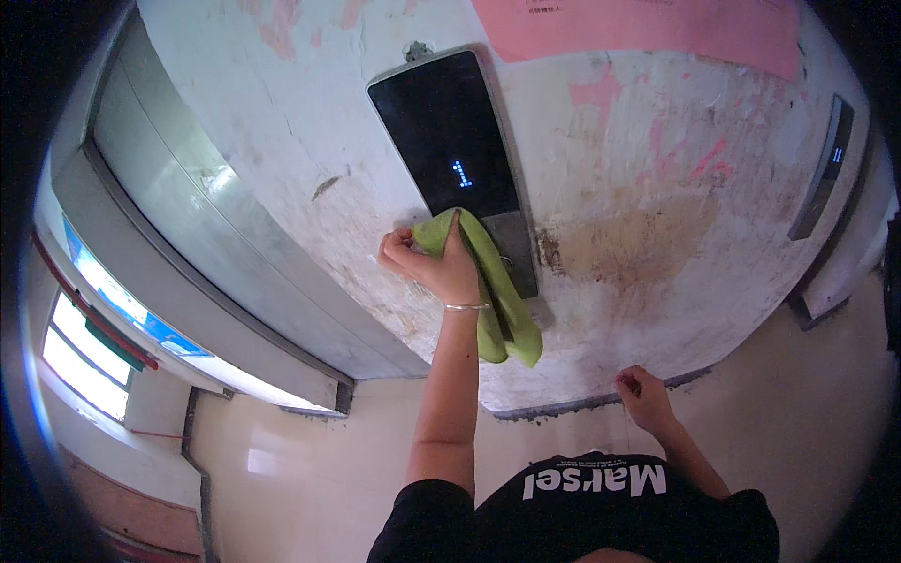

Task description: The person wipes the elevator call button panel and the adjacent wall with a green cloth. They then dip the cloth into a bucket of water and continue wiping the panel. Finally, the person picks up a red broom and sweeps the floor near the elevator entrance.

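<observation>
My left hand (440, 264) holds a green cloth (517, 324) against the lower part of an elevator call panel (450, 127) on the wall. The index finger presses on the cloth, and a corner of it is at the thumb and other fingers. The rest of the cloth hangs down over the panel's lower left side. A silver bracelet (466, 307) is on that wrist. The panel's dark display shows a lit digit. My right hand (642, 397) is held low near the foot of the wall, its fingers curled, with nothing visible in it.
Metal elevator doors (232, 232) stand at the left. A second call panel (823, 169) is on the wall at the far right. The stained wall (633, 232) bears a pink sheet (633, 28) with writing. A window (88, 359) is at the lower left, above the tiled floor (295, 485).
</observation>
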`<state>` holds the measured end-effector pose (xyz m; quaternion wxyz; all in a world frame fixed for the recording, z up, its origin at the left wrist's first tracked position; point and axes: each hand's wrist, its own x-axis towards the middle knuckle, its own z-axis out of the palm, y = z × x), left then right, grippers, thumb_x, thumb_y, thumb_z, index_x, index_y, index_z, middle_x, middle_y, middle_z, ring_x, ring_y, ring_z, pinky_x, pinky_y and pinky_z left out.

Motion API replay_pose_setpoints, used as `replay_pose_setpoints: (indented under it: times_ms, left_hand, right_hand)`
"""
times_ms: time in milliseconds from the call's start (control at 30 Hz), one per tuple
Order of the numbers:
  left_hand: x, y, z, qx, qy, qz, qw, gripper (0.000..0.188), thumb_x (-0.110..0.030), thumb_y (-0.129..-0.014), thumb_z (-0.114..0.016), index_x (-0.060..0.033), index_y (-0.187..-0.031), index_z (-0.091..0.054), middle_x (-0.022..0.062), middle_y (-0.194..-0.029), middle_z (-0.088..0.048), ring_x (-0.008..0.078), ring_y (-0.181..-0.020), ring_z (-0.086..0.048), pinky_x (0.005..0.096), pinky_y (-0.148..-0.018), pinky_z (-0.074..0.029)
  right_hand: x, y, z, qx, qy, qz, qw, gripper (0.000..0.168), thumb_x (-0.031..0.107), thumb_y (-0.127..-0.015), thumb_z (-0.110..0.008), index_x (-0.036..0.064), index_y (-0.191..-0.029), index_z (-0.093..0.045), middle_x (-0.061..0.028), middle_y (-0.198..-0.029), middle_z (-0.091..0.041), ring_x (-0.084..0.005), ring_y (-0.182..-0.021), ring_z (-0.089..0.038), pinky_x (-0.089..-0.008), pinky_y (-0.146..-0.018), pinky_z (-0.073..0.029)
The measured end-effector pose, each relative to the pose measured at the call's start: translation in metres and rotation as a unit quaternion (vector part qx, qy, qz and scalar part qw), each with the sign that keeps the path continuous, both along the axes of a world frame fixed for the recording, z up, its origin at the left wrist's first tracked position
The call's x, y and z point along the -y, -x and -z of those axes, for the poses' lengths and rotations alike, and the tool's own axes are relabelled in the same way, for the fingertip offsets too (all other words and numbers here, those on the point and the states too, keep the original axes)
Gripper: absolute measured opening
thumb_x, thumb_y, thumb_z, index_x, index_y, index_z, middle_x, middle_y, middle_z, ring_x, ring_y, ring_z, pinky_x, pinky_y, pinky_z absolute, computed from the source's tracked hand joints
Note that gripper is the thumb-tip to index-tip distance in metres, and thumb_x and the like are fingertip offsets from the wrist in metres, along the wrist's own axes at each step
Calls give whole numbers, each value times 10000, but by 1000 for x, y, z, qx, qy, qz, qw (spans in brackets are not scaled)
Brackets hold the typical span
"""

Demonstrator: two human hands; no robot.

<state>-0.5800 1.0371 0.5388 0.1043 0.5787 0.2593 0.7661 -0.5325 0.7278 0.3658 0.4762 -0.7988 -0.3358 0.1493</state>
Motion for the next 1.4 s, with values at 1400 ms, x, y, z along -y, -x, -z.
replay_pose_setpoints:
  times_ms: [1400]
  left_hand:
    - [33, -10, -66, -51, -50, 18, 997, 1157, -207, -539, -829, 4, -1379, -62, 274, -1354, -132, 373, -1255, -152, 454, -1011, -155]
  right_hand:
    - [-3, -15, 17, 65, -3, -56, 996, 105, 107, -792, -597, 24, -851, -568, -107, -713, -606, -203, -639, -591, -301, -585, -467]
